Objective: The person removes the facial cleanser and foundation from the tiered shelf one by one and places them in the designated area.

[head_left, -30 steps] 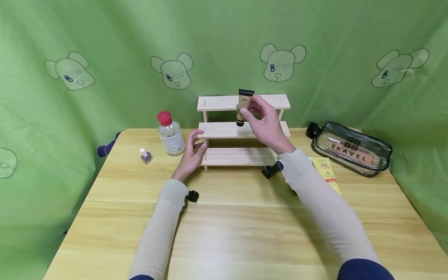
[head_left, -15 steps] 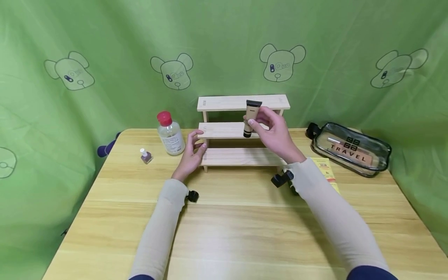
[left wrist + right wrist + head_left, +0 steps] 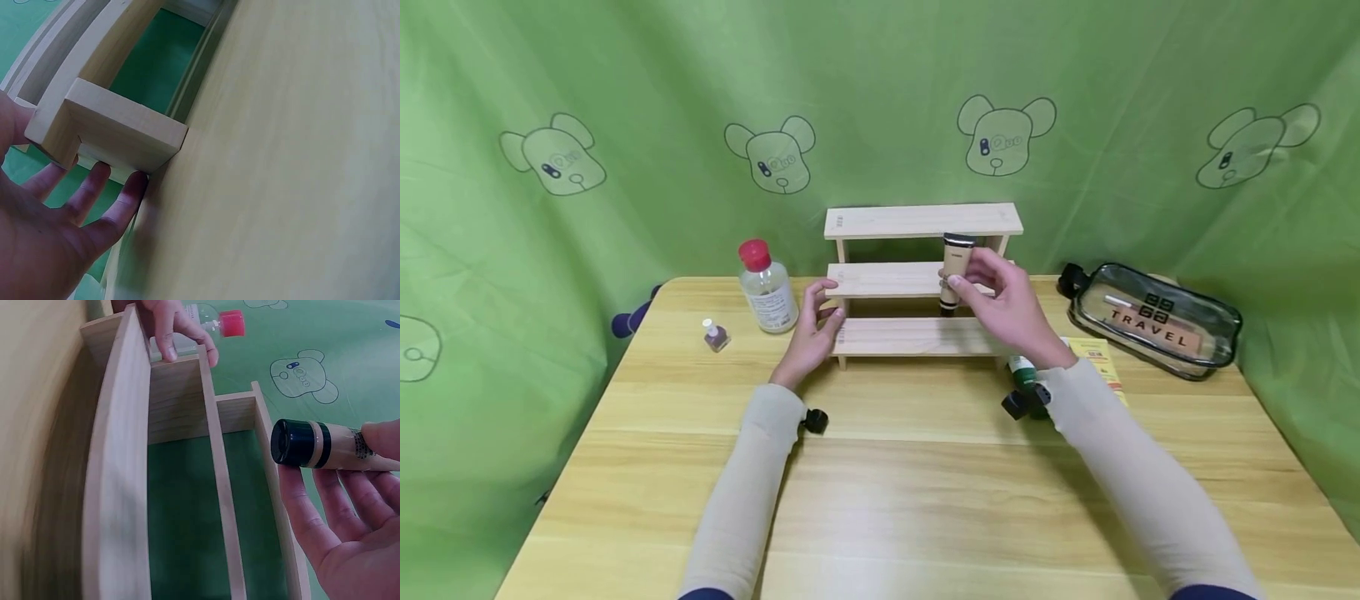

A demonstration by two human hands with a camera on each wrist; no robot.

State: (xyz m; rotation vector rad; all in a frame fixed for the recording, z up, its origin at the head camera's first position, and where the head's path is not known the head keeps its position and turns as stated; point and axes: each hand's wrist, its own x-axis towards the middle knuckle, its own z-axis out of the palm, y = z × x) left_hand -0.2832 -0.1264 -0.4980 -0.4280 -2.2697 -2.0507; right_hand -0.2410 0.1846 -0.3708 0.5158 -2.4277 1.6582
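Note:
A three-step wooden display shelf (image 3: 917, 336) stands at the back of the table. At its left end, my left hand (image 3: 811, 337) holds it, thumb at the lowest step; in the left wrist view the fingertips (image 3: 132, 181) press by the side support (image 3: 125, 125). My right hand (image 3: 1011, 312) pinches a beige cosmetic tube (image 3: 956, 265) between thumb and fingers. The tube is upright, black cap down, in front of the middle step and above the lowest one. In the right wrist view its black cap (image 3: 294, 442) points toward the shelf.
Left of the shelf stand a red-capped clear bottle (image 3: 767, 292) and a small nail polish bottle (image 3: 716, 336). To the right lie a clear travel pouch (image 3: 1153, 321), a yellow tube (image 3: 1097, 360) and a green item (image 3: 1023, 373), partly hidden by my right arm.
My right hand has carried the tube down and to the right, from in front of the upper steps to above the lowest step. The left hand stays at the shelf's left end.

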